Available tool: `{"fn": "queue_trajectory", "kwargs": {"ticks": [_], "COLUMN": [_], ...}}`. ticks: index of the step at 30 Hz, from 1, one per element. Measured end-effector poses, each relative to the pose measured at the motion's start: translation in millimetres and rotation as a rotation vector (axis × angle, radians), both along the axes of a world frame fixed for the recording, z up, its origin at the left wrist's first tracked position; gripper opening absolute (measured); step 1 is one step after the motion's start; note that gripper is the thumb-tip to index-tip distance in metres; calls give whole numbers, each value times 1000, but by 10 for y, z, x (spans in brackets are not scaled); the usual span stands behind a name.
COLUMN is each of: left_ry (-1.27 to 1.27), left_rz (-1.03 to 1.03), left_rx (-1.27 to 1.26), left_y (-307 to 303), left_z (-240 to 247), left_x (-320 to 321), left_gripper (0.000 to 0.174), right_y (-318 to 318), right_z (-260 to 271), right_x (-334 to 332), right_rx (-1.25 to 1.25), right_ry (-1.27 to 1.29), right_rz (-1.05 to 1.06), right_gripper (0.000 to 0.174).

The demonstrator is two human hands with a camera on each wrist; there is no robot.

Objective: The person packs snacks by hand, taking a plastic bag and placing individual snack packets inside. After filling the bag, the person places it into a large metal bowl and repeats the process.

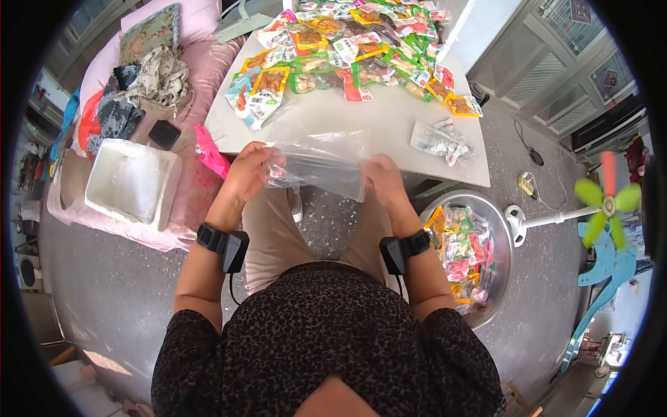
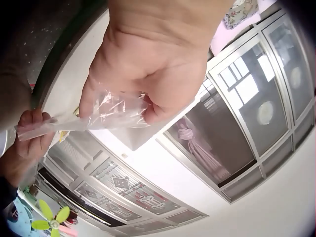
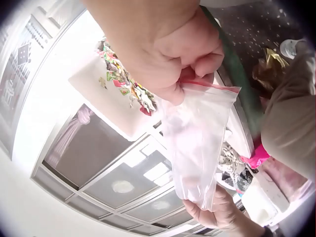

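A clear plastic zip bag (image 1: pixel 321 158) is stretched flat between the two hands, over the near edge of the table. My left hand (image 1: pixel 248 170) pinches one end of it, where the film bunches up. At the other end my right hand (image 1: pixel 385 183) grips the bag beside its red-edged mouth, which shows in the right wrist view as a red strip (image 3: pixel 210 87). Nothing shows inside the see-through film. In the left wrist view the bag (image 2: pixel 111 106) runs from the left hand's fingertips across to the right hand (image 2: pixel 34 133).
Many small colourful food packets (image 1: pixel 319 62) are heaped on the white table (image 1: pixel 389 132). Crumpled clear plastic (image 1: pixel 445 142) lies at its right. A metal basin (image 1: pixel 504 278) on the floor holds more packets. Left stand a bed (image 1: pixel 201 83) and a white foam box (image 1: pixel 128 182); right, a fan (image 1: pixel 608 206).
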State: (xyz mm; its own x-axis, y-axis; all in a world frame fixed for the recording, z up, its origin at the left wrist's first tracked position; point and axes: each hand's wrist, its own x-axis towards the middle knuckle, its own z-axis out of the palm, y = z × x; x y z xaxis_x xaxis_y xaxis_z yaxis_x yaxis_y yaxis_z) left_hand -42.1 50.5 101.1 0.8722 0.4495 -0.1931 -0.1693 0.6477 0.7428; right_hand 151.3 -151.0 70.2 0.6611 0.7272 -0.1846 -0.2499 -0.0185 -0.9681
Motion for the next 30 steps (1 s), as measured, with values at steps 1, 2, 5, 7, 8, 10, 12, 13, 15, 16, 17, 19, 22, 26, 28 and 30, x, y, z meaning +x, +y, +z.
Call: {"fn": "queue_trajectory", "kwargs": {"ticks": [1,2,5,7,8,10,12,13,15,16,17,19,22,26,28,30], "left_ry": [61,116,319,504,504,478,337,266,235,228,220,262,383,462,490,524], "left_rz": [51,104,294,447,582,838,668,540,341,275,208,137,118,96,88,72], "left_rx": [48,106,403,766,1102,1778,1729,1690,1553,1579,1603,1584,1500,1448,1423,1423], "left_y": [76,143,335,383,396,189,-12,-95,-220,-286,-348,-430,-433,-302,-307,-367], "left_z": [-125,-237,-516,-531,-546,-318,-304,-333,-426,-394,-342,-274,-253,-475,-373,-239], "left_x": [58,125,305,414,433,473,546,587,692,730,761,812,904,1046,1048,1062], "left_gripper": [3,4,8,13,16,24,27,27,26,28,30,32,28,24,23,23], "right_y": [56,127,352,473,533,648,753,792,838,863,889,914,943,967,975,1000], "right_z": [20,36,-79,-48,-28,-12,-54,-39,-3,-44,-128,-161,-151,-118,-135,-133], "right_x": [21,25,81,58,32,-4,3,-10,-35,-4,46,77,118,193,248,280], "right_rx": [-7,-14,-38,-76,-107,-136,-134,-127,-113,-118,-122,-135,-158,-181,-158,-105], "right_ry": [-21,-43,-201,-244,-218,-124,6,22,53,33,13,-14,-22,-51,-119,-201], "right_rz": [-46,-92,-120,-100,-86,-61,-36,-8,47,89,130,161,147,213,269,337], "right_gripper": [11,10,10,9,9,9,10,8,5,7,9,12,12,12,11,10]}}
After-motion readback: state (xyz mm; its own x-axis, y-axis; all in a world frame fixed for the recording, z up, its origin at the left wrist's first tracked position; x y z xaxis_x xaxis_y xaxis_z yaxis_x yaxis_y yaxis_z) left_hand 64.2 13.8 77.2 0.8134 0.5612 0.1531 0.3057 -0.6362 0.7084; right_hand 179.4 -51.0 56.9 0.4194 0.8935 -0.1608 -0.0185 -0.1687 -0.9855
